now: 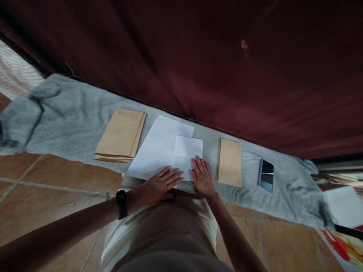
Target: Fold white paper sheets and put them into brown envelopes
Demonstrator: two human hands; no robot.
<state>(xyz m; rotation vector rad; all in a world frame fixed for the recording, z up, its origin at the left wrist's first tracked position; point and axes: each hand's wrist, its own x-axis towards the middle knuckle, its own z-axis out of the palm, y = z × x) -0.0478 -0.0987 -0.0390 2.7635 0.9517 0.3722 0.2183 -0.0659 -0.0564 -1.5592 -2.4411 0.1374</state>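
Observation:
White paper sheets (151,151) lie flat in front of me on the grey cloth. A smaller folded-looking white paper (188,146) rests over their right part. My left hand (163,183) lies with fingers stretched across the lower edge of the sheets; a dark band is on that wrist. My right hand (202,175) rests palm down at the lower right of the papers, fingers extended, its tips by the smaller paper's lower edge. Brown envelopes (120,132) are stacked left of the sheets. Another brown envelope pile (230,162), narrower, lies to the right of my right hand.
The grey cloth (70,113) covers a long narrow surface against a dark red curtain (181,56). A phone (266,175) lies on the right. Beyond the far right end are white papers (344,206) and a colourful printed sheet (344,245). Tiled floor (56,200) shows below.

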